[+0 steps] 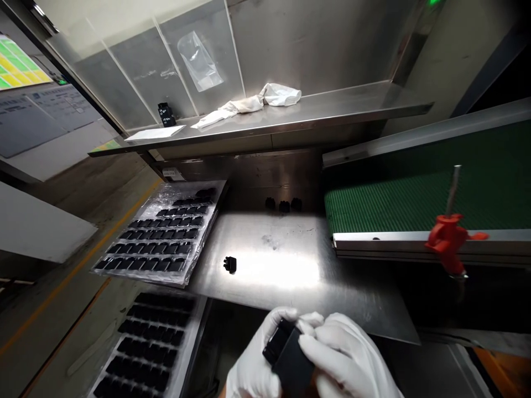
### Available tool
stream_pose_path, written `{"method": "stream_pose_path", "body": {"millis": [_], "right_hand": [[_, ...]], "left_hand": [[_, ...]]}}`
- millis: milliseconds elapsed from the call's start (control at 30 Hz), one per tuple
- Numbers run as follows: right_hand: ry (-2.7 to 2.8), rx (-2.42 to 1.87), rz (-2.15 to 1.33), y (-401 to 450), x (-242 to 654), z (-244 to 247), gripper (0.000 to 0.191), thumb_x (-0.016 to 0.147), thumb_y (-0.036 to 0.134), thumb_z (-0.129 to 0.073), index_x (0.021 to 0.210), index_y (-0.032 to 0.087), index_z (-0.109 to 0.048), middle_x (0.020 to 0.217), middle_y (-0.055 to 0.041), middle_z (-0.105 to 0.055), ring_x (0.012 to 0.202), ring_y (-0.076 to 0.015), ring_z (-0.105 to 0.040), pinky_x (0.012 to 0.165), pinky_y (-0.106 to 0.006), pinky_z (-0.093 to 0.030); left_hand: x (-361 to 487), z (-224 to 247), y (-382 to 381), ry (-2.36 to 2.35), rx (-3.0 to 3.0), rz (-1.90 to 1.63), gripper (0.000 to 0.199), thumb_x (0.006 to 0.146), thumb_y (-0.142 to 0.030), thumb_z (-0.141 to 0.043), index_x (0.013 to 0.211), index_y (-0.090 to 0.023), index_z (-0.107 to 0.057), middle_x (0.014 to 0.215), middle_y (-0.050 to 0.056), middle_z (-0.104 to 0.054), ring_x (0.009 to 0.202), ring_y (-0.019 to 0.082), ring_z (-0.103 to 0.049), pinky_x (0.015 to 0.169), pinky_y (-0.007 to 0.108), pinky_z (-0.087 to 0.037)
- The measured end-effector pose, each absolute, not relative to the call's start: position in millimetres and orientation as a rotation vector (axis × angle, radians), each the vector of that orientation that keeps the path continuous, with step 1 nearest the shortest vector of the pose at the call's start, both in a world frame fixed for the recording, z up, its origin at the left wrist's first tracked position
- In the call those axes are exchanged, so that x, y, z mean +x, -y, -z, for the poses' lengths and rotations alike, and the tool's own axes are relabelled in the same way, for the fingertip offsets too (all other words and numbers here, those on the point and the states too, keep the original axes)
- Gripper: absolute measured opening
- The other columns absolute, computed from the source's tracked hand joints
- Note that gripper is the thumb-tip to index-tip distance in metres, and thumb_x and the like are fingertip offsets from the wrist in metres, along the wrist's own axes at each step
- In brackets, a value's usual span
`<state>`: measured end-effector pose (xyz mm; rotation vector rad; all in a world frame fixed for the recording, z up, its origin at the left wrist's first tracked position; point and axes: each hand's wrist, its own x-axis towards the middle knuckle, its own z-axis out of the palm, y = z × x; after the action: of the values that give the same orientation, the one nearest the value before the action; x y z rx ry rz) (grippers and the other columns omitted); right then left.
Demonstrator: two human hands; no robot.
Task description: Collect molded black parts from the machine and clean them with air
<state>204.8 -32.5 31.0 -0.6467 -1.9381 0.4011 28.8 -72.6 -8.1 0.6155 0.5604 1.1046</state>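
Note:
My left hand [261,354] and my right hand [346,354], both in white gloves, come together at the bottom, just in front of the metal table's edge. Between them is a black plastic part [290,356], boxy, with a stepped end pointing up and left. The left fingers wrap around its left side, while the right fingers press on its right side. Gloves cover the lower portion of the part. A small black plastic piece [230,265] lies by itself on the steel table [265,282]. Farther back sit three similar black pieces [284,206].
Left on the table, a tray [182,282] holds rows of black parts; a second filled tray [188,354] sits lower. At right, a green conveyor belt [394,204] carries a red clamp [448,240] on its rail. White cloth [249,105] and a black part [166,115] rest on the shelf.

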Motion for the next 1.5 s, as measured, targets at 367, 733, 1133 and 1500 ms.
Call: {"method": "stream_pose_path", "body": {"millis": [367, 733, 1133, 1500], "right_hand": [[1.933, -0.943, -0.732, 23.6, 201.1, -24.5, 0.012, 0.083, 0.016, -0.058, 0.090, 0.020, -0.067, 0.057, 0.0035, -0.060, 0.049, -0.0113, -0.057, 0.048, -0.023, -0.049], [1.475, -1.257, -1.366, 26.1, 218.8, -24.1, 0.021, 0.082, 0.040, -0.066, 0.091, 0.023, -0.073, 0.082, -0.0050, -0.076, 0.065, -0.0189, -0.071, 0.054, -0.022, -0.060], [1.370, -1.366, -1.395, 38.1, 219.0, -19.5, 0.016, 0.082, 0.038, -0.065, 0.083, 0.025, -0.073, 0.075, -0.0024, -0.071, 0.063, -0.0146, -0.068, 0.057, -0.019, -0.058], [1.266, -1.278, -1.630, 40.8, 217.3, -17.4, 0.016, 0.083, 0.037, -0.063, 0.085, 0.024, -0.071, 0.063, -0.0008, -0.063, 0.058, -0.0149, -0.064, 0.047, -0.021, -0.053]], "left_hand": [[43.2, 1.3, 61.9, -0.540, 0.217, -1.125, 0.033, 0.073, -0.043, -0.077, 0.095, -0.020, -0.069, 0.095, 0.003, -0.064, 0.084, 0.013, -0.059, 0.074, 0.024, -0.044], [66.7, -13.6, 80.2, -0.330, -0.022, -0.985, 0.038, 0.077, -0.058, -0.067, 0.097, -0.026, -0.070, 0.100, 0.004, -0.067, 0.078, 0.013, -0.062, 0.081, 0.027, -0.039], [75.1, -4.6, 83.0, -0.315, 0.094, -1.064, 0.035, 0.079, -0.052, -0.068, 0.099, -0.023, -0.065, 0.099, 0.005, -0.069, 0.085, 0.017, -0.067, 0.075, 0.025, -0.044], [72.7, -4.5, 87.9, -0.430, 0.064, -1.043, 0.042, 0.071, -0.056, -0.075, 0.090, -0.021, -0.061, 0.088, 0.005, -0.067, 0.078, 0.019, -0.065, 0.076, 0.032, -0.046]]}}
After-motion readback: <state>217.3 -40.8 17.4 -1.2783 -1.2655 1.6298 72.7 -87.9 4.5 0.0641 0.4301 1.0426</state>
